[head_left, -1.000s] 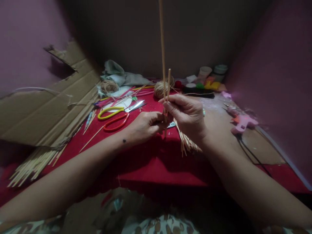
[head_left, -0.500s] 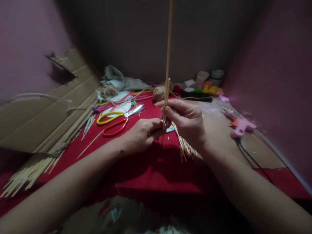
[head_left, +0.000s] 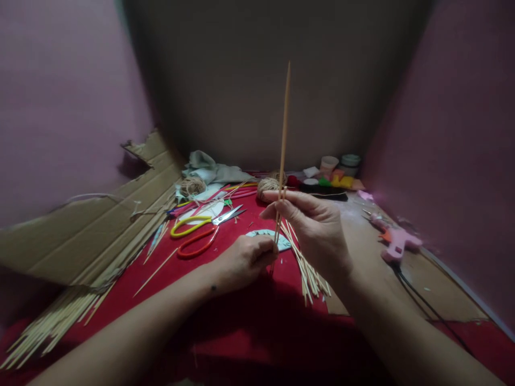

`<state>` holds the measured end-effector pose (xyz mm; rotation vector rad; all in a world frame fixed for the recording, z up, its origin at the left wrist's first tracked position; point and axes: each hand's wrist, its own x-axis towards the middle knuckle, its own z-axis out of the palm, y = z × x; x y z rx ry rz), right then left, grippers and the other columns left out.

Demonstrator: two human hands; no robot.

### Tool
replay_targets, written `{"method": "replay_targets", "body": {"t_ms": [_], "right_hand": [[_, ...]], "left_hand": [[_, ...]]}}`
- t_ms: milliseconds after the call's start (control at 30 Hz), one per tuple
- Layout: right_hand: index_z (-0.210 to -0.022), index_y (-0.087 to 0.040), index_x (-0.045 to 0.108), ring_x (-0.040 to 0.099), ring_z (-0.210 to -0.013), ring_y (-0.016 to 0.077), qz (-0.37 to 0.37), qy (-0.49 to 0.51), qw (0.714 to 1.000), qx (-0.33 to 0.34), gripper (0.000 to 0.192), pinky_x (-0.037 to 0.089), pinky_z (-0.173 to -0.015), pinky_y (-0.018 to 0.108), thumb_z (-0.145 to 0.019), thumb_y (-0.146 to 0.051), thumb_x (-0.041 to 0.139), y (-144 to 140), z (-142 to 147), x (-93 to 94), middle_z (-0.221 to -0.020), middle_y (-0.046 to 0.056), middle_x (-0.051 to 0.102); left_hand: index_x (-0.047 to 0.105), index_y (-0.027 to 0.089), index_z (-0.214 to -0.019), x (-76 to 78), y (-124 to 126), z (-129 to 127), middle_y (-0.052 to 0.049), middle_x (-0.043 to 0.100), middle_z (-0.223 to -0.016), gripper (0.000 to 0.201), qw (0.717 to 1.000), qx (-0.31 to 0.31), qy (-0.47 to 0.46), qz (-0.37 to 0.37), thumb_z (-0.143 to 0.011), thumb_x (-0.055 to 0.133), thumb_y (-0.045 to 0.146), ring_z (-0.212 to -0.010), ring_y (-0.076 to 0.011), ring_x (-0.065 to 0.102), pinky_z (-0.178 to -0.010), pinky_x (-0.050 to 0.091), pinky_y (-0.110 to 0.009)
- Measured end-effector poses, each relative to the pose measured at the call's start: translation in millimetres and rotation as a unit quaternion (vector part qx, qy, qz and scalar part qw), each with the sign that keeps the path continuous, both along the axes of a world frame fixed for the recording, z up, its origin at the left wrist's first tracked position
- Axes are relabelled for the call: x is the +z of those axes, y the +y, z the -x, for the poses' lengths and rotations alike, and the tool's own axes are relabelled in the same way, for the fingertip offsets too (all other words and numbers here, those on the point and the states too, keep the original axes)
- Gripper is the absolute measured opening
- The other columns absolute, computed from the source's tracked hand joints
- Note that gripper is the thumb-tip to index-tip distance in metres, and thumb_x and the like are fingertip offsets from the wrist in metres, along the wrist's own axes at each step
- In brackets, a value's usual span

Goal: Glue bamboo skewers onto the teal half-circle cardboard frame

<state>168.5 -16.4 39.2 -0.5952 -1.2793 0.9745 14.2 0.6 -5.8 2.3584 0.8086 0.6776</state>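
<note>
Two thin wooden sticks [head_left: 284, 139] stand upright side by side in front of me; one is much longer and rises to a pointed tip. My left hand [head_left: 250, 258] is closed around their lower ends. Higher up, my right hand [head_left: 311, 222] pinches both between thumb and fingers, close to the top of the shorter one. Behind the hands lies a round, pale blue patterned disc [head_left: 263, 234], partly hidden. A loose pile of short sticks [head_left: 311, 273] rests beside my right wrist.
Scissors [head_left: 201, 230] with yellow and red handles lie left of my hands. Long sticks [head_left: 48, 321] and cardboard [head_left: 92, 236] fill the left side. A pink glue gun [head_left: 398, 241] with its cable sits on the right. Twine balls [head_left: 267, 188] and cups [head_left: 350, 163] stand at the back.
The view has tilted upward, so the table things sit lower. The longer stick's pointed tip has come into view. Both hands still grip the sticks.
</note>
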Motion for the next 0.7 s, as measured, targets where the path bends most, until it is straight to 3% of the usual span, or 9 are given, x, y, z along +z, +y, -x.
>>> {"method": "replay_targets", "body": {"t_ms": [100, 267, 333, 533, 600, 700], "right_hand": [[-0.089, -0.026, 0.079, 0.067, -0.066, 0.0128, 0.026, 0.027, 0.999, 0.009, 0.012, 0.057, -0.068, 0.029, -0.08, -0.021, 0.072, 0, 3, 4.5, -0.068, -0.002, 0.073], [-0.088, -0.024, 0.08, 0.066, -0.063, 0.0117, 0.077, 0.047, 0.988, 0.122, 0.011, 0.054, -0.069, 0.027, -0.079, -0.023, 0.074, 5, -1, 5.6, -0.066, 0.0, 0.074], [-0.082, -0.022, 0.08, 0.066, -0.06, 0.0118, 0.08, 0.051, 0.986, 0.138, 0.007, 0.053, -0.064, 0.026, -0.078, -0.023, 0.075, 7, -2, 5.6, -0.063, 0.001, 0.072], [-0.069, -0.02, 0.075, 0.065, -0.053, 0.0133, 0.121, 0.097, 0.981, 0.119, 0.011, 0.054, -0.054, 0.026, -0.069, -0.029, 0.08, 3, 5, 10.1, -0.058, 0.0, 0.07], [-0.067, -0.019, 0.073, 0.065, -0.053, 0.0134, 0.114, 0.098, 0.983, 0.102, 0.011, 0.055, -0.054, 0.026, -0.069, -0.028, 0.08, 0, 6, 15.7, -0.058, 0.0, 0.069], [-0.069, -0.018, 0.074, 0.065, -0.049, 0.0124, 0.103, 0.079, 0.988, 0.079, 0.008, 0.055, -0.051, 0.024, -0.074, -0.023, 0.076, 0, 1, 26.5, -0.056, 0.0, 0.069]], "left_hand": [[0.058, 0.017, -0.081, 1.5, -1, -1, 0.004, 0.055, -0.061, 0.013, 1.0, -0.001, 0.0, 0.008, -0.09, 0.049, 0.015, -0.052, -0.0081, 0.047, -0.055, 0.038, -0.02], [0.055, 0.017, -0.076, 3.3, 0, 1, 0.002, 0.057, -0.065, 0.015, 1.0, -0.011, 0.002, -0.011, -0.089, 0.049, 0.015, -0.056, -0.0087, 0.048, -0.057, 0.039, -0.021], [0.053, 0.017, -0.073, 2.7, 2, 2, 0.002, 0.057, -0.066, 0.016, 1.0, -0.017, 0.006, -0.018, -0.088, 0.049, 0.015, -0.058, -0.0091, 0.049, -0.058, 0.039, -0.021], [0.053, 0.016, -0.075, -1.6, 0, -3, 0.002, 0.056, -0.066, 0.016, 0.999, -0.014, -0.018, -0.034, -0.089, 0.046, 0.015, -0.057, -0.0088, 0.048, -0.058, 0.04, -0.021], [0.053, 0.016, -0.074, 4.5, -5, -3, 0.001, 0.057, -0.069, 0.016, 0.999, -0.02, -0.028, -0.028, -0.089, 0.047, 0.015, -0.061, -0.0091, 0.05, -0.06, 0.041, -0.021], [0.058, 0.016, -0.083, 25.9, -7, 10, -0.001, 0.062, -0.076, 0.01, 0.993, -0.09, -0.004, 0.072, -0.089, 0.051, 0.021, -0.066, -0.0099, 0.056, -0.063, 0.045, -0.02]]}}
